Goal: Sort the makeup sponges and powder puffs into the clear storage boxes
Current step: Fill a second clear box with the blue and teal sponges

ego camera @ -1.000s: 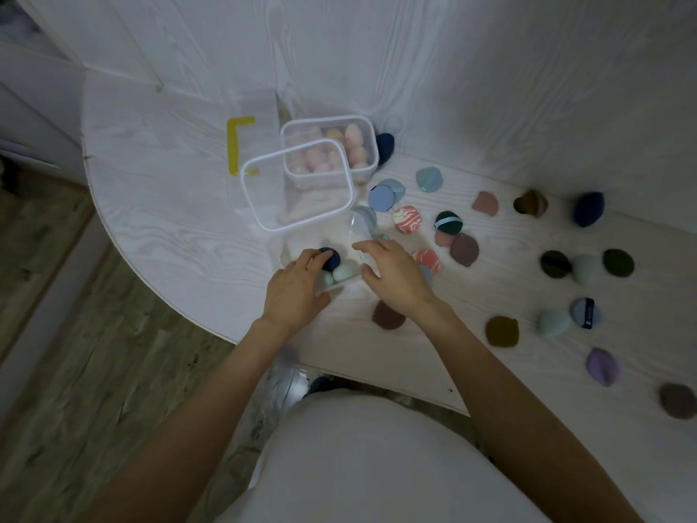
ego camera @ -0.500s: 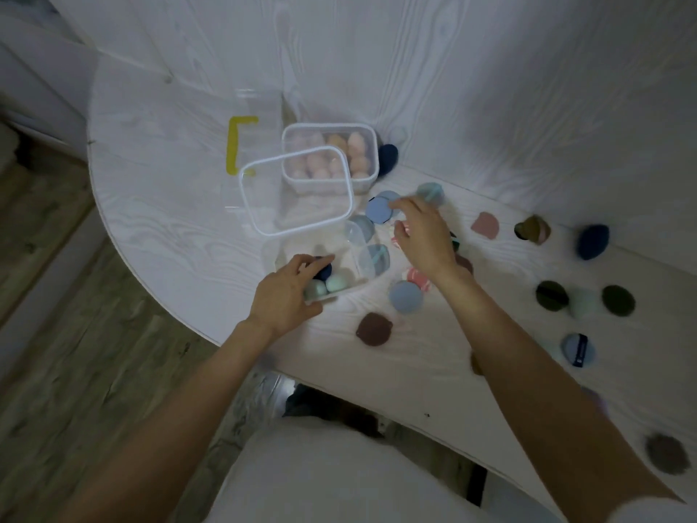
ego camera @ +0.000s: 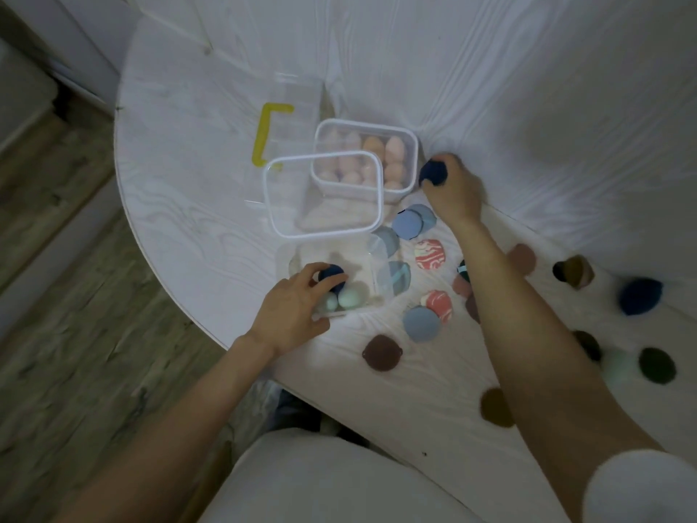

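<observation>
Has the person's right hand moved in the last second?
Yes. The right hand left the near clear box and reached away to the far side of the pink-sponge box, where it grips a dark blue sponge.

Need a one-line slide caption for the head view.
Right hand grips navy sponge beside pink-sponge box; left hand places another.

Bare forearms, white top (ego camera: pixel 339 481) w/ white short sleeve (ego camera: pixel 641 488).

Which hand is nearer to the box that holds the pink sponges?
Right. The right hand grips a dark blue sponge just beside the right wall of the pink-sponge box. The left hand is further toward the person, at the nearest clear box.
</observation>
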